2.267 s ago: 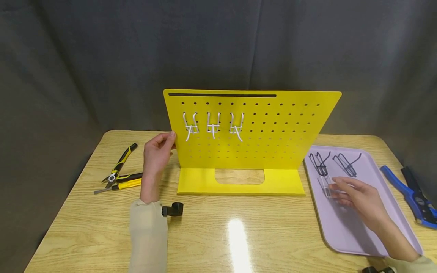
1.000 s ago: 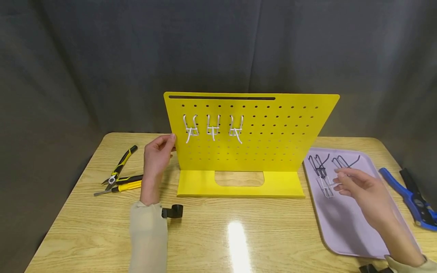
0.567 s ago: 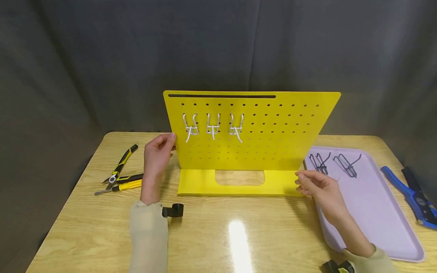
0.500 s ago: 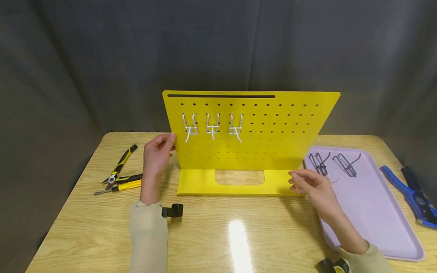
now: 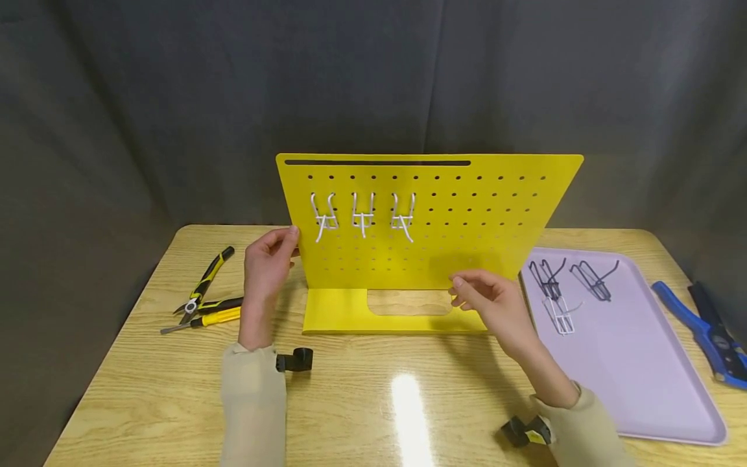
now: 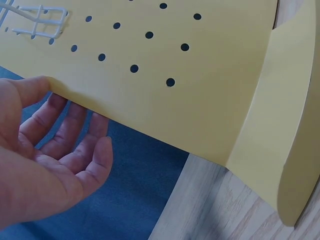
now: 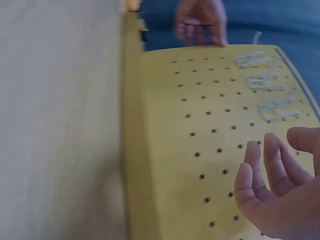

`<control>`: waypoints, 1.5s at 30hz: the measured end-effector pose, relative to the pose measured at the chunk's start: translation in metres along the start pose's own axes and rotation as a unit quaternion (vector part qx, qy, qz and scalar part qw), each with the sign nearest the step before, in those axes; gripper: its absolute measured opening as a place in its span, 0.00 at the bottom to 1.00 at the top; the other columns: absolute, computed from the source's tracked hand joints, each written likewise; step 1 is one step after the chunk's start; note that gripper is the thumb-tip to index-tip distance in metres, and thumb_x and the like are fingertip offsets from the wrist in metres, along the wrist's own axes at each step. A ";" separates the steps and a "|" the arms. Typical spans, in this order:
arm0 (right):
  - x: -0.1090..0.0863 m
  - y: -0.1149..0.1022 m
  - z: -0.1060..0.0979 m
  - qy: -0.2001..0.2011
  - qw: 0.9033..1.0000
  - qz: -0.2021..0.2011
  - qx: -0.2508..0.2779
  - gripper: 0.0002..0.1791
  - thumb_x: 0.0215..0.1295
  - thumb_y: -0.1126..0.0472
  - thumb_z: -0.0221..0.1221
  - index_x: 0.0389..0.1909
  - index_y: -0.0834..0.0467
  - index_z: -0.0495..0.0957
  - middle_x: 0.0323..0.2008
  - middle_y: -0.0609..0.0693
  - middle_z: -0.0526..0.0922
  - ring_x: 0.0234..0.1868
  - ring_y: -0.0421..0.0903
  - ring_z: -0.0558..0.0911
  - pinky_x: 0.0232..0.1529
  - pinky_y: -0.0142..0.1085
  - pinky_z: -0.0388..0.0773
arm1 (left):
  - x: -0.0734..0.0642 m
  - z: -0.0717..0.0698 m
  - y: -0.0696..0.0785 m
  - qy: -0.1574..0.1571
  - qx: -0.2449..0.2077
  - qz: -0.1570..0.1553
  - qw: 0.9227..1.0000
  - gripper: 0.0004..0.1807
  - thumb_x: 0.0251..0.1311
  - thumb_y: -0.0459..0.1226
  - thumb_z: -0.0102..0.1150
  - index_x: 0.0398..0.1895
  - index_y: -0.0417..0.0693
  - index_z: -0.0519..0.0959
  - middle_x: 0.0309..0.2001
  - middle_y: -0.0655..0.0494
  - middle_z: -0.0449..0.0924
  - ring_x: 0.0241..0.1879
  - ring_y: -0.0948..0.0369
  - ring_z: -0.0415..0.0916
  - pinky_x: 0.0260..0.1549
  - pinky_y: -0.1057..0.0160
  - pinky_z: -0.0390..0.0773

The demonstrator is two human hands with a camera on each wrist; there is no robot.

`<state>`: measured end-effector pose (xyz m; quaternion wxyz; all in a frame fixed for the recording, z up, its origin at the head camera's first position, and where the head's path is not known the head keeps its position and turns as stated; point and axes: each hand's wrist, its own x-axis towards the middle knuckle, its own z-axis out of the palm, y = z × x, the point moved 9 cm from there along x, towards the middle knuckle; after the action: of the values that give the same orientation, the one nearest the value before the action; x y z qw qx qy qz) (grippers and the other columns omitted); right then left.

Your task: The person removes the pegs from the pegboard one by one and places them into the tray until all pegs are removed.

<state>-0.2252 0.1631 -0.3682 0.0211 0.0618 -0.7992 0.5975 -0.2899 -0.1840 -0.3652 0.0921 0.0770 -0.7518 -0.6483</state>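
A yellow pegboard [image 5: 408, 259] stands upright on its base, three white wire hooks [image 5: 363, 214] hung in a row on its upper left. My left hand [image 5: 270, 266] pinches the board's left edge; in the left wrist view the thumb lies on the front face and the fingers [image 6: 67, 127] reach behind. In front of the board's lower right is my right hand [image 5: 487, 301], fingers loosely bent. The right wrist view shows nothing between that thumb and those fingers [image 7: 272, 165]. Another white hook [image 5: 563, 316] and two black hooks [image 5: 545, 279] lie on the lilac tray [image 5: 630, 389].
Left of the board, yellow-and-black diagonal cutters [image 5: 201, 285] and a yellow-handled screwdriver [image 5: 216, 316] lie on the wooden table [image 5: 338, 408]. Beyond the tray, at the right, are blue-and-black pliers [image 5: 712, 331]. A dark curtain [image 5: 362, 78] hangs behind the table.
My right hand has moved left, from over the tray beside the white hook to in front of the pegboard. That hook stays on the tray. My left hand keeps its place.
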 end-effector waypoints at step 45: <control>0.040 -0.074 0.049 -0.032 0.991 -0.070 0.108 0.16 0.67 0.65 0.58 0.55 0.64 0.76 0.49 0.61 0.81 0.33 0.46 0.84 0.37 0.37 0.79 | -0.001 -0.001 0.000 0.006 0.001 0.002 1.000 0.24 0.66 0.50 0.54 0.51 0.39 0.80 0.46 0.48 0.79 0.45 0.52 0.77 0.45 0.53 0.72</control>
<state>-0.2542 0.0927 -0.3076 0.0304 0.1385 -0.7239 0.6752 -0.2887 -0.1842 -0.3652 0.0974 0.0794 -0.7522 -0.6468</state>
